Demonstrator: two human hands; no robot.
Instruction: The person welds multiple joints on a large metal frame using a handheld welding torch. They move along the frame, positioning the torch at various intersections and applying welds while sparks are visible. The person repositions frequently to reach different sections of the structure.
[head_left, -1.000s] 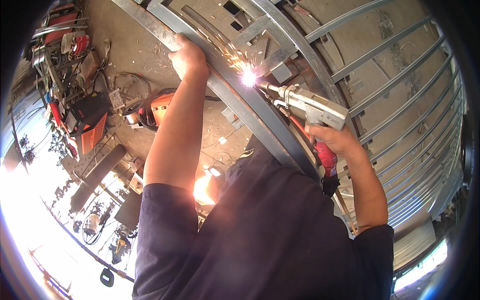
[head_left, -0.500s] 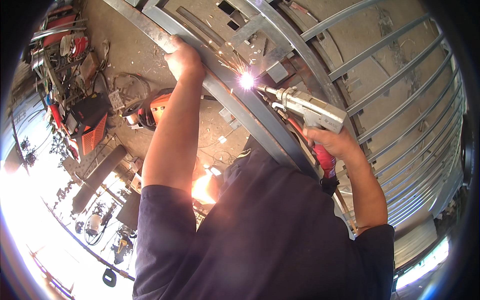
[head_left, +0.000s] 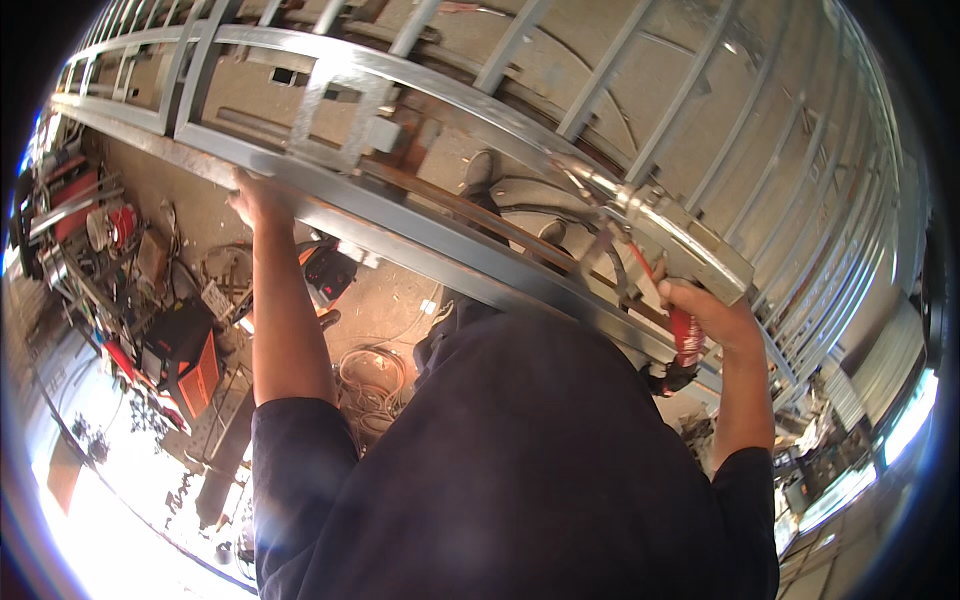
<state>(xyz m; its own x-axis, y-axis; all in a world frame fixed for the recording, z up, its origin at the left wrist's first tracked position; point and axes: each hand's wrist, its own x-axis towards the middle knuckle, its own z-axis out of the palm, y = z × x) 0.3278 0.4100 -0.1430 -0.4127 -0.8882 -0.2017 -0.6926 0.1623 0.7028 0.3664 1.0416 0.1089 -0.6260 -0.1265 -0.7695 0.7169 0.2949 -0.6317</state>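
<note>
My left hand point(head_left: 262, 200) is closed on the near edge of a long grey steel tube point(head_left: 420, 222), part of a metal frame running from upper left to lower right. In my right hand point(head_left: 712, 315) is a welding gun point(head_left: 690, 240) with a pale boxy body and a red handle. Its slim nozzle points up and left, close to the curved bar point(head_left: 450, 88) of the frame; whether it touches cannot be made out. No arc or sparks show at the tip.
Many parallel bars point(head_left: 690, 100) of the frame fill the right side. On the floor at left stand a black and orange machine point(head_left: 185, 350), another black machine point(head_left: 328, 272) and assorted gear. Coiled hose point(head_left: 372, 380) lies near my body; cables and metal scraps lie beneath the frame.
The bright arc and sparks have gone out. My view has turned, and the welding gun has come away from the tube toward the curved bar. My left hand stays on the tube.
</note>
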